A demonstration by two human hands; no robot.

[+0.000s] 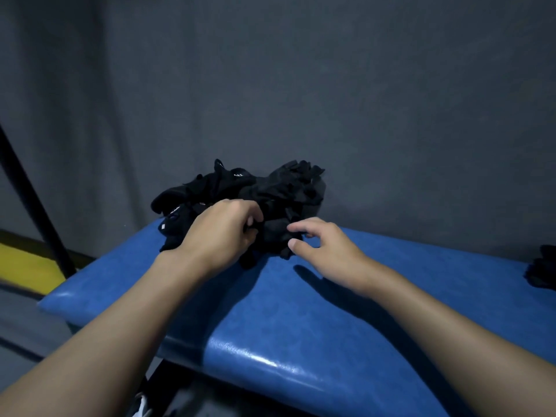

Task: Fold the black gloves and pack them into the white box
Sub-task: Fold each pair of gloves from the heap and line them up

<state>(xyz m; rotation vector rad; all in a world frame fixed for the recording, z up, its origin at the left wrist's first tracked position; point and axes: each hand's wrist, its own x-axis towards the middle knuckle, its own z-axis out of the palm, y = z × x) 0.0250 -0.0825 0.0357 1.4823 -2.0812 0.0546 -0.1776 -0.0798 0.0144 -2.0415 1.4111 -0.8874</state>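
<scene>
Blue bench nearest; left hand above it, fingers curled, pinching a fold of the gloves; right hand just beside, thumb and forefinger spread at the pile's near edge, gripping nothing; gloves heaped at the bench's far left end against the grey wall

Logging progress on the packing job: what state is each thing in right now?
glove pile: heaped, unfolded, on the blue bench.
left hand: grips fabric in the pile.
right hand: open, fingertips at the pile's near edge.
black bundle: lies apart, at the bench's right end, cut by frame.
white box: not in view.
</scene>
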